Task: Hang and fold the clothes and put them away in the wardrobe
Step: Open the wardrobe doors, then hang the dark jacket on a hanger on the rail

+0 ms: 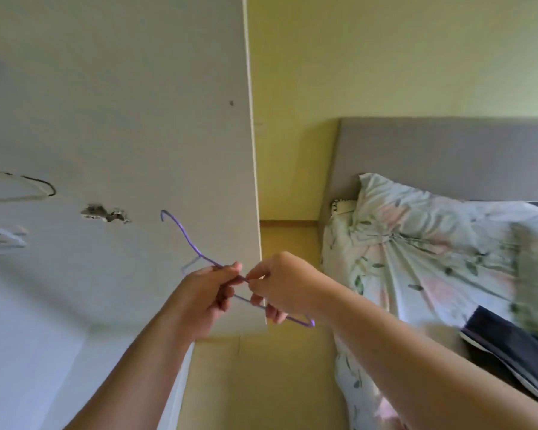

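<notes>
Beside the bed, in front of a white wardrobe (131,125) panel, a person holds a thin purple hanger (189,242) in both hands. The left hand (204,294) is closed on the wire, with thumb and fingers pinching one sloping shoulder. The right hand (281,287) meets it almost fingertip to fingertip and pinches the same stretch of wire. The bottom bar runs under its curled fingers and sticks out past them. The hook points up and to the left, towards the wardrobe.

No clothing is on the hanger. Held tilted in both hands, clear of everything, it looks as if it is being readied or straightened for a garment. A dark garment (503,346), blurred, lies on the floral bedding of the bed (401,259) at the right, well apart from the hands. It is probably the next thing to be hung. At the far left edge, pale hangers (10,187) show, also blurred, likely on the wardrobe's rail. The hanging step seems only begun.
</notes>
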`<move>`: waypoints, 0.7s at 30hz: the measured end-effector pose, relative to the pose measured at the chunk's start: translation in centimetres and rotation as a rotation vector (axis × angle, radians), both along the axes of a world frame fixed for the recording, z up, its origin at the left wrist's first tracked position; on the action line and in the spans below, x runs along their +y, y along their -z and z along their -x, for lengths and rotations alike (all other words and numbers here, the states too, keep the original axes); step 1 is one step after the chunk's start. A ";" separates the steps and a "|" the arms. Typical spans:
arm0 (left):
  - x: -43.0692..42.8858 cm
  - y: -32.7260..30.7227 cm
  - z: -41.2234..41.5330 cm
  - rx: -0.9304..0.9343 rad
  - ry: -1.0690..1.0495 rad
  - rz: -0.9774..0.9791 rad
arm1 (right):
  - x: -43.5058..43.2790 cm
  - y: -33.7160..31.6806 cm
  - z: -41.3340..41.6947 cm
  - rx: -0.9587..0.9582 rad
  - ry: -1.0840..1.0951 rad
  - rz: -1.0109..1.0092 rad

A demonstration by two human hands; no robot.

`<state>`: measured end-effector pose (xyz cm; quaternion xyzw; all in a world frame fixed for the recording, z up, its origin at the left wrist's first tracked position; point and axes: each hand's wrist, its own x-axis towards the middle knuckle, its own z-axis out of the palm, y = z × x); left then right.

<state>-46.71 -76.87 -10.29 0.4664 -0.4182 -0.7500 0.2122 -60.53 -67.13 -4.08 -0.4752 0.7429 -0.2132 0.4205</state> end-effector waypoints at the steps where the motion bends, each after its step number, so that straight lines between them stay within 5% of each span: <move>1: 0.3 0.4 2.0 -0.010 0.076 0.019 | 1.1 0.2 1.7 0.041 0.031 -0.018; 9: 4.1 5.5 16.2 -0.165 0.359 -0.232 | 13.0 3.1 10.3 0.147 0.342 -0.176; 15: 13.1 9.3 22.7 -0.344 0.688 -0.155 | 21.6 7.1 11.7 0.194 0.474 -0.488; 21: 25.2 10.2 26.8 -0.411 1.055 -0.052 | 29.9 11.0 13.1 0.127 0.824 -0.403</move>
